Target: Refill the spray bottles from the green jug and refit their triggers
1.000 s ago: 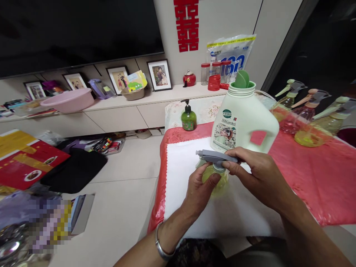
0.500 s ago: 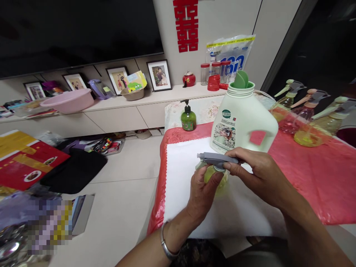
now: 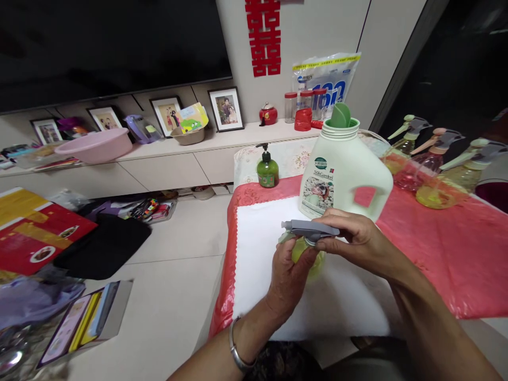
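A small yellow spray bottle (image 3: 316,267) with a grey spray head (image 3: 311,228) is held over the white cloth (image 3: 254,254). My left hand (image 3: 288,272) wraps round the bottle's neck and upper body, its thumb in front. The fingers of my right hand (image 3: 347,233) are closed on the rear of the spray head, which lies level with its nozzle to the left. Just behind the hands stands a large pale green jug (image 3: 343,169) with a green scoop (image 3: 342,115) in its mouth. The lower part of the spray bottle is partly hidden by my left hand.
On the red table cover (image 3: 448,254) at the right stand three spray bottles (image 3: 436,193). A green pump bottle (image 3: 268,172) stands at the back left. Behind the table, a shelf (image 3: 234,136) bears jars and framed photos. A box of books (image 3: 113,312) is at lower left.
The fingers of my right hand have shifted slightly left along the spray head. My left hand keeps its hold on the bottle. The view has moved a little.
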Tool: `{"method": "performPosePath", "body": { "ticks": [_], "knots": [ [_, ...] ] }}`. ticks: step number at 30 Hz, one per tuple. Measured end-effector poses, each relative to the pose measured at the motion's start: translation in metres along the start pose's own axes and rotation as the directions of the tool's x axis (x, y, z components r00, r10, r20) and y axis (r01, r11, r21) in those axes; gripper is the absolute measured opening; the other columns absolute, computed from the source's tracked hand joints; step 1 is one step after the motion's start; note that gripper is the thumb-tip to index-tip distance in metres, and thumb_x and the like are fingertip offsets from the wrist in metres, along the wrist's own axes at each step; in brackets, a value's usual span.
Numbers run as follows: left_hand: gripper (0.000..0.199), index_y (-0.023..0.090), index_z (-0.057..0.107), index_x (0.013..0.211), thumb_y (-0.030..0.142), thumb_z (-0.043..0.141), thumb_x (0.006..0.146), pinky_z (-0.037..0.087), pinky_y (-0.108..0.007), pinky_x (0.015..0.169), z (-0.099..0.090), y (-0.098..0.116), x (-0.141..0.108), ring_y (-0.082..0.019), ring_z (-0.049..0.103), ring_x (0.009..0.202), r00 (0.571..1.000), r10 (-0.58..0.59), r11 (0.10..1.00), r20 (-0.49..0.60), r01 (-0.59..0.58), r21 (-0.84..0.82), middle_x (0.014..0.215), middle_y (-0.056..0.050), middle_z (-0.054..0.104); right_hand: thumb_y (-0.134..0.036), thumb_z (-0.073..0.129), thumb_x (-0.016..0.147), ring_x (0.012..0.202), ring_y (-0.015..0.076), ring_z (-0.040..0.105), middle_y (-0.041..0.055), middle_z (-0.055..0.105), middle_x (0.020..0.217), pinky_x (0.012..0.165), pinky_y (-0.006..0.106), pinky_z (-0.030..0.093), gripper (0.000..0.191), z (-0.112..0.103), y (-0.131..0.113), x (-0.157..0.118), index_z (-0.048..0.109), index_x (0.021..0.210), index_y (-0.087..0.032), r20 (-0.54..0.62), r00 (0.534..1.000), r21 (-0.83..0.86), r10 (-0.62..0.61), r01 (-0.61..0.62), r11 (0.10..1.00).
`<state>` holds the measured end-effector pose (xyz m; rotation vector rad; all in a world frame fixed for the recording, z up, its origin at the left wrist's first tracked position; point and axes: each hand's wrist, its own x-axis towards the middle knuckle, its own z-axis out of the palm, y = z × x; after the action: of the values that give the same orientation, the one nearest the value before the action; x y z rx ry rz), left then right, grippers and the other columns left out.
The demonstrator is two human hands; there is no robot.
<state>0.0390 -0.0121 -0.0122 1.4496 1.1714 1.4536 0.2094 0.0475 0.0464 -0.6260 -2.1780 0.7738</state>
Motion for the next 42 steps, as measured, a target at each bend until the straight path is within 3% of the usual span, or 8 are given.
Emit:
{"method": "performPosePath", "body": {
  "ticks": [13, 19, 25, 30, 32, 34, 37, 42],
  "knots": [
    [0.038, 0.026, 0.063, 0.125, 0.050, 0.044, 0.102, 0.041, -0.040, 0.105, -0.001, 0.002, -0.003, -0.025, 0.058, 0.119, 0.999, 0.024, 0.998, 0.048, -0.027, 0.049, 0.123, -0.006, 0.067, -0.025, 0.071, 0.095, 0.086, 0.0029, 0.051, -0.0001, 0.056, 0.098, 0.070, 0.010, 0.040, 0.016, 0.001, 0.002, 0.003, 0.066, 0.108, -0.016, 0.012, 0.998, 0.021, -0.067, 0.066, 0.998],
    [0.040, 0.029, 0.065, 0.121, 0.052, 0.039, 0.103, 0.041, -0.040, 0.103, -0.001, 0.003, -0.001, -0.024, 0.058, 0.115, 0.997, 0.040, 0.995, 0.069, -0.046, 0.088, 0.122, -0.005, 0.066, -0.023, 0.071, 0.095, 0.086, 0.0028, 0.050, 0.0004, 0.054, 0.099, 0.069, 0.010, 0.039, 0.018, 0.000, -0.002, 0.002, 0.064, 0.110, -0.016, 0.024, 0.998, -0.009, -0.059, 0.060, 0.998],
    [0.043, 0.025, 0.063, 0.122, 0.054, 0.038, 0.102, 0.042, -0.042, 0.103, -0.002, -0.001, -0.002, -0.026, 0.057, 0.116, 0.996, 0.054, 0.993, 0.069, -0.060, 0.097, 0.122, -0.008, 0.065, -0.023, 0.064, 0.099, 0.095, 0.0062, 0.050, 0.0016, 0.051, 0.102, 0.082, 0.014, 0.042, 0.012, 0.001, -0.005, -0.001, 0.065, 0.111, -0.018, 0.071, 0.996, -0.059, -0.046, 0.050, 0.997],
    [0.035, 0.026, 0.057, 0.128, 0.043, 0.039, 0.104, 0.040, -0.045, 0.106, -0.004, -0.001, -0.004, -0.026, 0.054, 0.121, 0.992, 0.063, 0.991, 0.107, -0.075, 0.108, 0.127, -0.008, 0.061, -0.026, 0.065, 0.099, 0.095, 0.0070, 0.051, 0.0019, 0.051, 0.101, 0.082, 0.015, 0.042, 0.014, 0.002, -0.007, -0.001, 0.065, 0.111, -0.018, 0.078, 0.996, -0.065, -0.040, 0.045, 0.997],
    [0.037, 0.025, 0.052, 0.133, 0.036, 0.052, 0.098, 0.040, -0.048, 0.108, -0.005, -0.002, -0.003, -0.028, 0.052, 0.125, 0.988, 0.072, 0.987, 0.140, -0.091, 0.133, 0.131, -0.010, 0.058, -0.026, 0.064, 0.099, 0.095, 0.0074, 0.051, 0.0024, 0.052, 0.102, 0.082, 0.015, 0.042, 0.013, 0.001, -0.007, 0.000, 0.065, 0.107, -0.016, 0.072, 0.997, -0.067, -0.041, 0.046, 0.997],
    [0.052, 0.023, 0.051, 0.131, 0.028, 0.069, 0.083, 0.042, -0.051, 0.107, -0.005, -0.006, -0.001, -0.030, 0.051, 0.125, 0.985, 0.074, 0.977, 0.154, -0.102, 0.187, 0.129, -0.011, 0.057, -0.027, 0.064, 0.099, 0.095, 0.0077, 0.051, 0.0028, 0.053, 0.103, 0.082, 0.016, 0.042, 0.014, 0.001, -0.007, 0.000, 0.064, 0.106, -0.015, 0.068, 0.997, -0.069, -0.045, 0.050, 0.996],
    [0.065, 0.024, 0.052, 0.124, 0.019, 0.078, 0.065, 0.048, -0.051, 0.100, -0.004, -0.011, 0.001, -0.032, 0.055, 0.117, 0.990, 0.049, 0.965, 0.133, -0.081, 0.248, 0.122, -0.009, 0.059, -0.029, 0.065, 0.100, 0.095, 0.0081, 0.053, 0.0026, 0.055, 0.104, 0.083, 0.016, 0.043, 0.017, 0.001, -0.008, 0.002, 0.064, 0.110, -0.015, 0.085, 0.995, -0.072, -0.042, 0.048, 0.996],
    [0.059, 0.024, 0.052, 0.121, 0.021, 0.077, 0.068, 0.049, -0.049, 0.097, -0.003, -0.010, 0.006, -0.030, 0.056, 0.112, 0.986, 0.083, 0.949, 0.143, -0.122, 0.292, 0.120, -0.008, 0.060, -0.025, 0.063, 0.100, 0.098, 0.0085, 0.054, 0.0023, 0.057, 0.106, 0.084, 0.016, 0.043, 0.012, 0.002, -0.011, 0.004, 0.063, 0.108, -0.015, 0.041, 0.997, -0.093, -0.068, 0.071, 0.993]
  ]
}}
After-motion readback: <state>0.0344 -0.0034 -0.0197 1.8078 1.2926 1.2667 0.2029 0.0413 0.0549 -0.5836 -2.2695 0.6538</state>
